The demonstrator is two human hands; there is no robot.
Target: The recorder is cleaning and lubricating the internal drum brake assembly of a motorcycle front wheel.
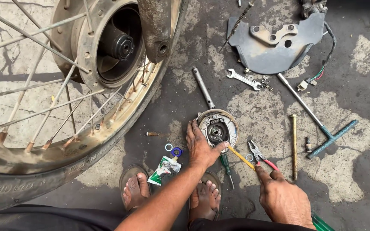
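Left hand (200, 147) laid flat on the round metal brake plate (218, 128), fingers spread, thumb hooked at its near edge. Right hand (279, 194) pinching a yellow-handled tool (240, 157), tip poked into the plate's middle. Plate lying on the floor, under the left hand.

Best to press the plate down hard so no sliding. Keep the tool tip small and slow in the middle hole. Mind the pliers (260, 156) just beside the right hand, and the washers (173, 149) near the left.
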